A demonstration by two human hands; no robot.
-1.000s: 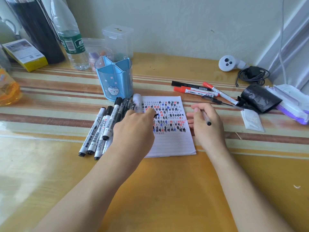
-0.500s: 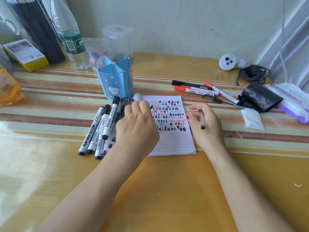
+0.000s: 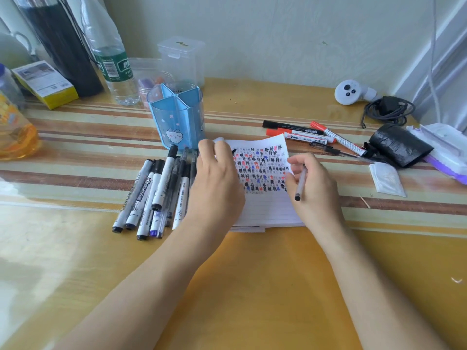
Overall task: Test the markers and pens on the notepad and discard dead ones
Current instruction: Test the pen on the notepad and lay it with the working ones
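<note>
The notepad (image 3: pixel 262 170) lies mid-table, its top sheet covered with black, red and blue test marks. That sheet's far edge is raised and curls up. My left hand (image 3: pixel 217 183) pinches the sheet's top-left corner, and a small black tip shows by its fingers. My right hand (image 3: pixel 316 188) grips a thin grey pen (image 3: pixel 300 183), tip pointing down toward me, while its fingertips touch the sheet's right edge. A pile of several black-and-white markers and pens (image 3: pixel 156 190) lies left of the notepad. Red and black markers (image 3: pixel 305 135) lie to its far right.
A blue divided pen holder (image 3: pixel 177 120) stands just behind the pile. Behind it are a water bottle (image 3: pixel 116 69) and a clear box (image 3: pixel 182 59). At right sit a black pouch (image 3: pixel 399 145), a white sachet (image 3: pixel 386 180), a tissue pack (image 3: pixel 444 150), a coiled charger (image 3: pixel 389 109) and a white controller (image 3: pixel 348 92).
My left hand slid from the page's middle to its top-left corner and lifted the sheet's far edge. My right hand shifted inward to the sheet's right edge, still holding the pen.
</note>
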